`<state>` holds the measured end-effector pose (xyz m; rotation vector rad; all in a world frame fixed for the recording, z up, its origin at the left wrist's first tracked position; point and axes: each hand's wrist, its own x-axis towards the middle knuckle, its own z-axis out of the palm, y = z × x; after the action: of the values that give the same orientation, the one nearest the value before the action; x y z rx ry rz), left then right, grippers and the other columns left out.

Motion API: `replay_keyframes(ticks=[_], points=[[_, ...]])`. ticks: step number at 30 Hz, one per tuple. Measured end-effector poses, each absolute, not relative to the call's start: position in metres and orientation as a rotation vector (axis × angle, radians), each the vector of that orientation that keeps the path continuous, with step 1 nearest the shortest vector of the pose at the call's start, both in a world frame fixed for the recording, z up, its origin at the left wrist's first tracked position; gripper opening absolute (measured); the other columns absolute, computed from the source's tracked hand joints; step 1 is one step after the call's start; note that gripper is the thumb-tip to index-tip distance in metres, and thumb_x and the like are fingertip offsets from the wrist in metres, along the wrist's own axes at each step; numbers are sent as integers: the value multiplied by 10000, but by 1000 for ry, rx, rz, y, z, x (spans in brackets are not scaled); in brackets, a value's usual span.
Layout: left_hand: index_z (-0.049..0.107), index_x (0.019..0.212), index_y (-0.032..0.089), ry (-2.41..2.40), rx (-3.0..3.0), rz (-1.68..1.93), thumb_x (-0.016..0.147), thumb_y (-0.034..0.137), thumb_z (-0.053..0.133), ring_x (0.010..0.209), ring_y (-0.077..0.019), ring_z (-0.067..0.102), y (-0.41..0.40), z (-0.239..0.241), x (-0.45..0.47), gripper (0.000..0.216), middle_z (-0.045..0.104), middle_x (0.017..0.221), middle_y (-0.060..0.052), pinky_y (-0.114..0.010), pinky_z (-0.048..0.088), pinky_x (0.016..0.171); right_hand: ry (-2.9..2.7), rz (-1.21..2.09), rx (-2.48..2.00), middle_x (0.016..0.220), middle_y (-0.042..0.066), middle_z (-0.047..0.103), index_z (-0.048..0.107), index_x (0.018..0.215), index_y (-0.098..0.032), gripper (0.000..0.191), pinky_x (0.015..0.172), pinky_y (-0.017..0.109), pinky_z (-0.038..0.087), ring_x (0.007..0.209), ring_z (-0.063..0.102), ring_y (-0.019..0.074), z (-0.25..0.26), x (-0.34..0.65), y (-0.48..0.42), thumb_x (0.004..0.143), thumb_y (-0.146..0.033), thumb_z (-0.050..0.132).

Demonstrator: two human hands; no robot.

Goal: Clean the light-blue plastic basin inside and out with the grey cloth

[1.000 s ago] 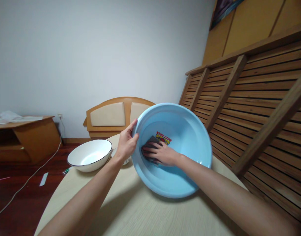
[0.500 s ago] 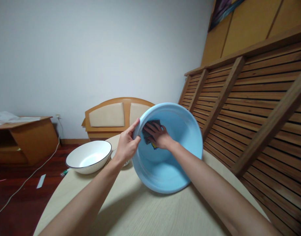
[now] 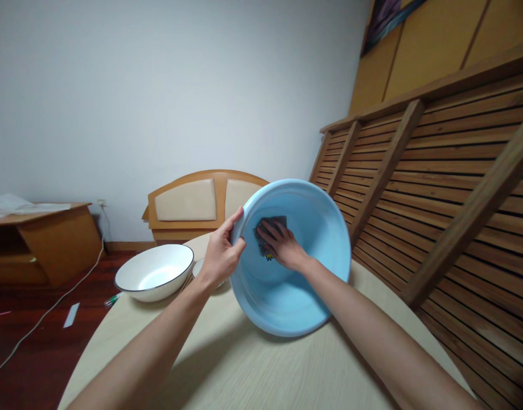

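Note:
A light blue plastic basin (image 3: pixel 304 304) stands tilted on its side on the table, its hollow facing me. My left hand (image 3: pixel 223 250) grips the basin's left rim, the thumb towards me. Inside it, my right hand (image 3: pixel 284 245) presses a dark grey cloth (image 3: pixel 270 225) against the inner wall with the fingers laid over it. Part of a yellow printed figure (image 3: pixel 269 257) peeks out below the cloth; the rest is covered. How firmly the right fingers hold the cloth is hard to see.
On the round pale table (image 3: pixel 227 364), a white bowl with a dark rim (image 3: pixel 154 273) stands at the left, beside a smaller dish (image 3: pixel 197 267) partly hidden by my left arm. A slatted wooden panel (image 3: pixel 393 210) leans at the right. A cable (image 3: pixel 60 299) crosses the floor.
My right hand and the cloth have moved a little right and down across the basin's inside, covering more of the yellow figure. The left hand keeps its hold on the rim.

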<state>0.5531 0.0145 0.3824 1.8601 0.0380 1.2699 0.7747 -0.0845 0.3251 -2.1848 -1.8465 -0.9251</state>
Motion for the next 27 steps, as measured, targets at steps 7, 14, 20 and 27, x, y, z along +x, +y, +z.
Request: replay_keyframes(ticks=[7, 14, 20, 27], points=[[603, 1419, 137, 81, 1843, 1294, 724, 176, 601, 1361, -285, 567, 14, 381, 554, 696, 639, 1419, -82, -402, 432, 1192, -2292, -853, -1947, 1643, -22, 386, 377, 1577, -395, 669, 1161, 552, 361, 1486, 300, 313, 300, 773, -111, 982, -147, 554], [612, 1411, 141, 125, 1781, 1288, 725, 174, 612, 1322, -284, 602, 10, 381, 554, 687, 655, 1397, -76, -406, 473, 1159, -2568, -861, -1708, 1610, -97, 431, 399, 1550, -434, 590, 1174, 480, 367, 1497, 317, 221, 283, 774, -118, 1028, -193, 534], [614, 1412, 157, 175, 1733, 1271, 724, 124, 613, 1311, -272, 613, 8, 381, 556, 688, 655, 1397, -57, -392, 482, 1155, -2537, -833, -1757, 1613, -104, 423, 371, 1565, -428, 593, 1192, 498, 339, 1499, 307, 226, 289, 766, -103, 1034, -214, 525], [600, 1425, 175, 177, 1718, 1233, 745, 155, 634, 1328, -285, 598, 19, 375, 558, 681, 646, 1409, -67, -412, 503, 1132, -2183, -880, -1986, 1664, -42, 341, 351, 1590, -383, 601, 1171, 593, 309, 1491, 280, 315, 319, 751, -69, 1021, -291, 518]])
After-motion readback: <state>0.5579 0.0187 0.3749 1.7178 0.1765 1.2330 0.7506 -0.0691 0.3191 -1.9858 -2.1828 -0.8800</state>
